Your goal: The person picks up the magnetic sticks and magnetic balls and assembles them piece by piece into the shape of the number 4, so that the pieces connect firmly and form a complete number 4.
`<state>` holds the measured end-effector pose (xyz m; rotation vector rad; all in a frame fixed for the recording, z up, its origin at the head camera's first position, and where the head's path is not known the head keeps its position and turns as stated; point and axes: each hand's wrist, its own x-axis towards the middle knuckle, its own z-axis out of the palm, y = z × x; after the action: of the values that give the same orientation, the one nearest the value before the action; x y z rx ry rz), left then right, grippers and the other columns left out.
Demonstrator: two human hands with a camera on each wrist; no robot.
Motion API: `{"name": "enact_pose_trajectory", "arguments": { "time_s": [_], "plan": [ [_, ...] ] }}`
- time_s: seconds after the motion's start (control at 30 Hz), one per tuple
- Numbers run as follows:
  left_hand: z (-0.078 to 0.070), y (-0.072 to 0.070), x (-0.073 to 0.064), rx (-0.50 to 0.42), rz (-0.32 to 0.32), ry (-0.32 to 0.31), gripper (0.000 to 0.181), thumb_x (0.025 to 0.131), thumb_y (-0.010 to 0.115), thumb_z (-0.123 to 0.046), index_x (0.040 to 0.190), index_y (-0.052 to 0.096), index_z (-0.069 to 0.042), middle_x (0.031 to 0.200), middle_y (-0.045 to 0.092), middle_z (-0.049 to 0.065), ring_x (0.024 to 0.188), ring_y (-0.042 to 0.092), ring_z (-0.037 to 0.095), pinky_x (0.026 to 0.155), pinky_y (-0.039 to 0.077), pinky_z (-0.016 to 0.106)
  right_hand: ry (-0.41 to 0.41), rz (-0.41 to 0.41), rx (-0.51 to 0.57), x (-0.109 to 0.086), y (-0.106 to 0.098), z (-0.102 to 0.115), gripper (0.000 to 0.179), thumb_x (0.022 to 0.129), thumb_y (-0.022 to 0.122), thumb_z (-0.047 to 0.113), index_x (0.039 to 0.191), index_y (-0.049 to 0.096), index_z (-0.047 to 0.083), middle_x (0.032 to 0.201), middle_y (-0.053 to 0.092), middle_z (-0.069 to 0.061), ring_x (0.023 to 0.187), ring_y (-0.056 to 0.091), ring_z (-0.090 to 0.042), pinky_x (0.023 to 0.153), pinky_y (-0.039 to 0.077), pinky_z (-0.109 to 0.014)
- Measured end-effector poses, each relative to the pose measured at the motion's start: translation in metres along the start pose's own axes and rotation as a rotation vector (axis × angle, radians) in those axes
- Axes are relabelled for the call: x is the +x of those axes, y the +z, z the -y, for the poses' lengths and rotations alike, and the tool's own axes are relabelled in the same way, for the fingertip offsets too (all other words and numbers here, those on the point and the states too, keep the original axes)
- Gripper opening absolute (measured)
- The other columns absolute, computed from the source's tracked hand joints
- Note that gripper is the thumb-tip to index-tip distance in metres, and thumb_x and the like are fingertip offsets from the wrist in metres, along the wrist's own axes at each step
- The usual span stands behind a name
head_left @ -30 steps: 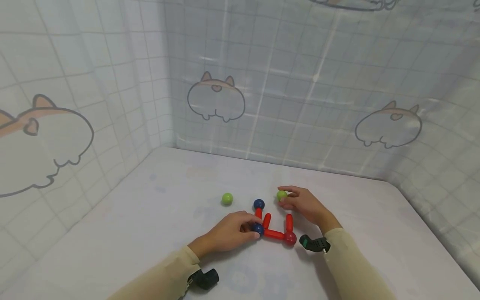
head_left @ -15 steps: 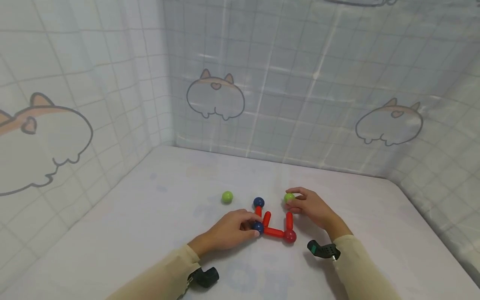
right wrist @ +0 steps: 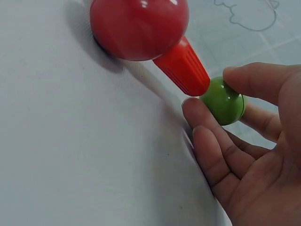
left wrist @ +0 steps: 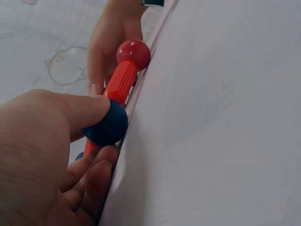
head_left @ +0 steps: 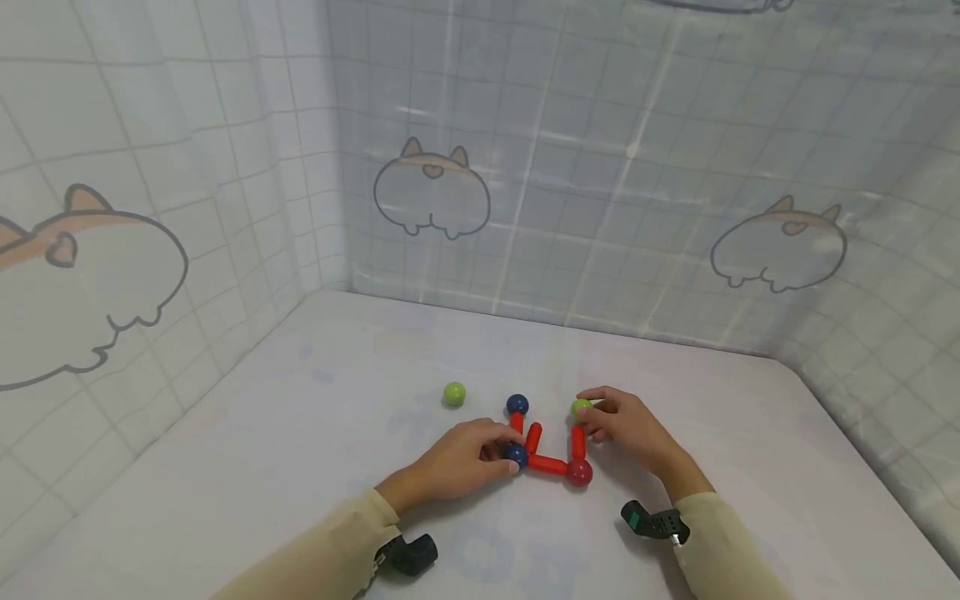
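Observation:
My left hand (head_left: 461,460) pinches a dark blue ball (head_left: 516,456) at the near left corner of a ball-and-rod frame. Red rods join that ball to a red ball (head_left: 579,472) on the right and to another blue ball (head_left: 517,405) behind. A short red rod (head_left: 533,437) slants up beside the held ball. From the red ball a red rod (head_left: 577,442) points away. At its far end my right hand (head_left: 628,429) pinches a green ball (right wrist: 223,101) between thumb and fingers. In the right wrist view, ball and rod end meet or nearly so.
A second green ball (head_left: 454,394) lies on the white table (head_left: 360,358), left of the far blue ball. Tiled-pattern curtains (head_left: 570,208) with cartoon animals stand behind and at both sides. Each wrist wears a black camera mount (head_left: 654,522).
My right hand has carried the green ball right and then nearer, to the far end of the right-hand rod. The left hand keeps its grip on the blue ball in place.

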<state>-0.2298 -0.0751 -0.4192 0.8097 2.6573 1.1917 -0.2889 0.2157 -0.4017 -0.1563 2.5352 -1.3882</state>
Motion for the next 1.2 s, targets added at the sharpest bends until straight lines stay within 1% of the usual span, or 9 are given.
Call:
{"name": "enact_pose_trajectory", "arguments": {
  "time_s": [0.13, 0.4, 0.47, 0.6, 0.7, 0.77, 0.87, 1.03, 1.2],
  "plan": [
    [0.0006, 0.0004, 0.0001, 0.002, -0.003, -0.003, 0.034, 0.092, 0.074, -0.029, 0.125, 0.068, -0.025, 0.101, 0.061, -0.016, 0.089, 0.057, 0.005, 0.080, 0.051, 0.025, -0.010, -0.020, -0.014, -0.0020, 0.0015, -0.0007, 0.044, 0.095, 0.070, 0.036, 0.131, 0.061, 0.012, 0.096, 0.068, -0.007, 0.080, 0.064, -0.023, 0.075, 0.052, -0.032],
    [-0.0015, -0.0006, 0.0009, -0.011, 0.002, 0.005, 0.035, 0.092, 0.075, -0.028, 0.125, 0.068, -0.023, 0.103, 0.061, -0.015, 0.089, 0.057, 0.005, 0.081, 0.051, 0.025, -0.038, -0.049, -0.065, -0.0048, 0.0050, 0.0002, 0.042, 0.096, 0.069, 0.034, 0.129, 0.062, 0.010, 0.097, 0.067, -0.006, 0.080, 0.062, -0.020, 0.073, 0.052, -0.031],
    [-0.0019, -0.0007, 0.0009, -0.015, 0.005, -0.001, 0.035, 0.092, 0.074, -0.028, 0.126, 0.067, -0.022, 0.103, 0.061, -0.015, 0.089, 0.057, 0.005, 0.081, 0.051, 0.025, -0.048, -0.053, -0.069, -0.0052, 0.0061, 0.0015, 0.040, 0.095, 0.069, 0.032, 0.128, 0.063, 0.009, 0.100, 0.066, -0.007, 0.081, 0.062, -0.021, 0.073, 0.052, -0.032],
    [-0.0018, -0.0002, 0.0012, -0.022, 0.008, -0.019, 0.035, 0.092, 0.074, -0.029, 0.126, 0.067, -0.024, 0.103, 0.061, -0.016, 0.089, 0.058, 0.005, 0.081, 0.051, 0.025, -0.064, -0.060, -0.102, -0.0053, 0.0087, 0.0032, 0.038, 0.095, 0.069, 0.030, 0.128, 0.066, 0.011, 0.112, 0.066, -0.009, 0.084, 0.062, -0.021, 0.073, 0.053, -0.032],
    [-0.0011, 0.0004, 0.0014, -0.021, 0.006, -0.023, 0.035, 0.092, 0.074, -0.029, 0.127, 0.067, -0.024, 0.103, 0.060, -0.017, 0.090, 0.058, 0.005, 0.080, 0.051, 0.024, -0.064, -0.066, -0.126, -0.0049, 0.0100, 0.0031, 0.039, 0.094, 0.070, 0.031, 0.129, 0.066, 0.013, 0.119, 0.065, -0.011, 0.085, 0.061, -0.021, 0.073, 0.054, -0.032],
    [-0.0006, 0.0008, 0.0014, -0.019, 0.002, -0.016, 0.035, 0.092, 0.074, -0.028, 0.126, 0.067, -0.024, 0.102, 0.061, -0.016, 0.090, 0.058, 0.005, 0.080, 0.051, 0.024, -0.065, -0.067, -0.136, -0.0049, 0.0102, 0.0029, 0.039, 0.094, 0.070, 0.031, 0.129, 0.066, 0.012, 0.121, 0.065, -0.011, 0.085, 0.061, -0.021, 0.073, 0.054, -0.032],
    [-0.0009, 0.0009, 0.0008, -0.018, -0.002, -0.009, 0.035, 0.092, 0.073, -0.028, 0.126, 0.067, -0.023, 0.102, 0.061, -0.016, 0.089, 0.058, 0.006, 0.080, 0.051, 0.025, -0.067, -0.064, -0.145, -0.0045, 0.0095, 0.0027, 0.039, 0.095, 0.069, 0.031, 0.129, 0.066, 0.012, 0.115, 0.066, -0.009, 0.084, 0.061, -0.020, 0.072, 0.054, -0.032],
    [-0.0032, 0.0005, 0.0005, -0.022, -0.003, -0.024, 0.035, 0.092, 0.073, -0.028, 0.126, 0.067, -0.025, 0.103, 0.060, -0.016, 0.090, 0.058, 0.006, 0.080, 0.051, 0.025, -0.073, -0.061, -0.150, -0.0040, 0.0087, 0.0038, 0.036, 0.097, 0.064, 0.029, 0.127, 0.067, 0.009, 0.093, 0.066, -0.004, 0.081, 0.061, -0.020, 0.070, 0.051, -0.031],
    [-0.0040, 0.0008, 0.0011, -0.010, -0.006, -0.026, 0.035, 0.092, 0.074, -0.029, 0.127, 0.067, -0.025, 0.103, 0.061, -0.016, 0.090, 0.058, 0.006, 0.081, 0.051, 0.025, -0.069, -0.063, -0.137, -0.0054, 0.0082, 0.0052, 0.034, 0.098, 0.061, 0.026, 0.126, 0.068, 0.008, 0.087, 0.065, -0.004, 0.079, 0.060, -0.021, 0.069, 0.050, -0.032]
  ]
}}
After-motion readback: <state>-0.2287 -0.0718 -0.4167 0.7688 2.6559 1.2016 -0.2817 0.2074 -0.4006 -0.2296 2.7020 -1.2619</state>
